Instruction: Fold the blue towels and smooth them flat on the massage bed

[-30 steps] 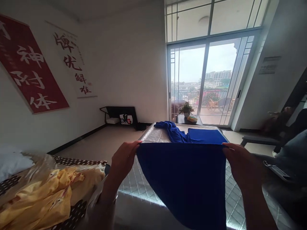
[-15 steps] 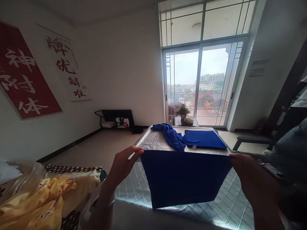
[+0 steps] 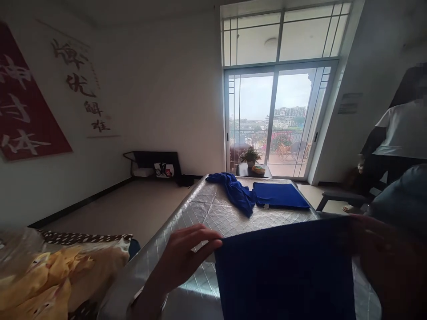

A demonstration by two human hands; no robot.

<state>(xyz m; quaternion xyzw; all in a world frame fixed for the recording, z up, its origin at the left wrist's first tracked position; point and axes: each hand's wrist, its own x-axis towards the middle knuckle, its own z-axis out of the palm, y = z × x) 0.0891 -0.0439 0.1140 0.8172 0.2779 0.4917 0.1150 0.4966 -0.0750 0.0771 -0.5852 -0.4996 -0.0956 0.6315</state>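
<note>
I hold a dark blue cloth [image 3: 283, 271] stretched out in front of me over a table with a silver quilted cover [image 3: 213, 209]. My left hand [image 3: 183, 258] pinches the cloth's upper left corner. My right hand [image 3: 383, 253] grips the upper right corner; it is dark and blurred. Farther back on the table lies a neatly folded blue cloth [image 3: 278, 195], and a crumpled blue cloth [image 3: 233, 189] rests just left of it.
A bag with yellow fabric [image 3: 50, 280] sits at the lower left. Another person in a white shirt [image 3: 396, 138] stands at the right by a bench [image 3: 336, 198]. A potted plant [image 3: 250, 156] stands before the glass balcony door [image 3: 276, 120].
The held cloth has come lower and nearer to me, shifting right. My view has turned, and a person in a white shirt has come into sight at the right.
</note>
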